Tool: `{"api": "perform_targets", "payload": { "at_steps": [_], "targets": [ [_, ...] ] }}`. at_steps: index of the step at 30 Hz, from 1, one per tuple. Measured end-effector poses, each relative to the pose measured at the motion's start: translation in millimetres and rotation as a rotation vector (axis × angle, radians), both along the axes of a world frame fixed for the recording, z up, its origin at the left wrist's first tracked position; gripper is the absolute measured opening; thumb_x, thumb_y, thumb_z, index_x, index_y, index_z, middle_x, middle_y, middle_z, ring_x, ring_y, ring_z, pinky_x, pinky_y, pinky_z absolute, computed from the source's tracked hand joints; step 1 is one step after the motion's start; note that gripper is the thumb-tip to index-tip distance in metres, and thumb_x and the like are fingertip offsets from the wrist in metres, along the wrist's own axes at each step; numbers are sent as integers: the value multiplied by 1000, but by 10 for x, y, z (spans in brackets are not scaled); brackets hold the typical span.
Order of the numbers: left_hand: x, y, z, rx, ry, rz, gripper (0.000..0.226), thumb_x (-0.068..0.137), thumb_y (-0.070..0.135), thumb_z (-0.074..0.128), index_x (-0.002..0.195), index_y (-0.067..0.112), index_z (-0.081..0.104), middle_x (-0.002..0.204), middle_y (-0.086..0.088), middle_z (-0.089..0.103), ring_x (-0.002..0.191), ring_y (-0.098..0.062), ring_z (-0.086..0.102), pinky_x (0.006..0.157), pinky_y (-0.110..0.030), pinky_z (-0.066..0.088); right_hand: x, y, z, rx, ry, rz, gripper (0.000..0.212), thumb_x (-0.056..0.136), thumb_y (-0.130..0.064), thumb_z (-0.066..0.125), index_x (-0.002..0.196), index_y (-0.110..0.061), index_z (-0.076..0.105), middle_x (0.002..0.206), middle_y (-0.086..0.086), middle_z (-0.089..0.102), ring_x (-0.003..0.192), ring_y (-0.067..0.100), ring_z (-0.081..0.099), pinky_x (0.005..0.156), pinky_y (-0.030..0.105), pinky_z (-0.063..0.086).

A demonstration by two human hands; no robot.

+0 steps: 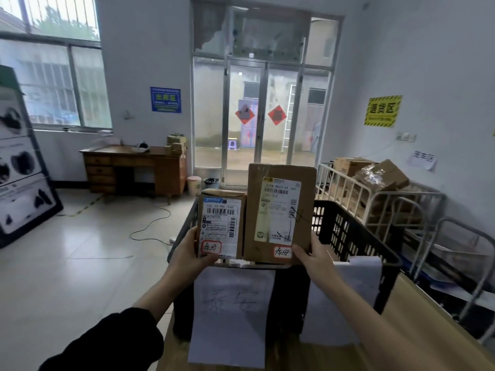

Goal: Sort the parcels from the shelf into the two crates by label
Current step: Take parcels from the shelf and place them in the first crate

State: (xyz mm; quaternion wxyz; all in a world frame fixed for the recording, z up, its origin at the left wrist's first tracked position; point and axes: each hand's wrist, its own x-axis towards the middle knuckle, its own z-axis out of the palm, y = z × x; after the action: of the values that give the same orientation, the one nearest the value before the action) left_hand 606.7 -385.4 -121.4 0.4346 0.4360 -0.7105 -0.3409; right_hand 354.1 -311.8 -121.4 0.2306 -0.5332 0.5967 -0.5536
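My left hand (187, 257) grips a small cardboard parcel (222, 226) by its lower left corner, holding it upright with the shipping label facing me. My right hand (312, 257) grips a larger cardboard parcel (280, 212) at its lower right corner, also upright. Each parcel carries a red-bordered sticker with the same handwritten characters near its bottom edge. Both are held side by side above two black plastic crates: the left crate (182, 311) has a white paper sign with handwriting on its front, and the right crate (345, 231) has another white sheet hung over its rim.
The crates stand on a wooden table (409, 317). White metal cage trolleys (388, 207) with cardboard boxes stand to the right. A wooden desk (131, 170) sits by the far wall, a cable trails on the tiled floor (80, 258), and a display board (21, 170) leans at left.
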Motion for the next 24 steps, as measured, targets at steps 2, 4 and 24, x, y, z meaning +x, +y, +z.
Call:
{"api": "perform_targets", "payload": {
  "at_steps": [2,4,24],
  "targets": [
    [30,-137,-5,1,1,16,58,75,2,72,122,18,43,94,13,58,84,-1,58,73,-14,47,24,-205,-2,-4,-19,19,36,93,-7,52,126,-16,44,108,-7,58,107,15,55,89,23,45],
    [48,-296,-19,18,-1,28,60,74,2,73,125,16,43,99,7,60,90,-10,60,82,-25,52,36,-417,-8,-8,-9,37,37,93,-7,51,128,-12,44,104,-11,56,106,14,54,83,18,45],
    [-476,-2341,-488,206,-22,112,61,76,12,74,128,14,40,112,1,61,106,-18,60,92,-33,50,-316,-2564,-549,151,-149,23,38,95,-17,48,133,-17,40,112,-1,59,90,5,57,66,13,44]
  ]
}}
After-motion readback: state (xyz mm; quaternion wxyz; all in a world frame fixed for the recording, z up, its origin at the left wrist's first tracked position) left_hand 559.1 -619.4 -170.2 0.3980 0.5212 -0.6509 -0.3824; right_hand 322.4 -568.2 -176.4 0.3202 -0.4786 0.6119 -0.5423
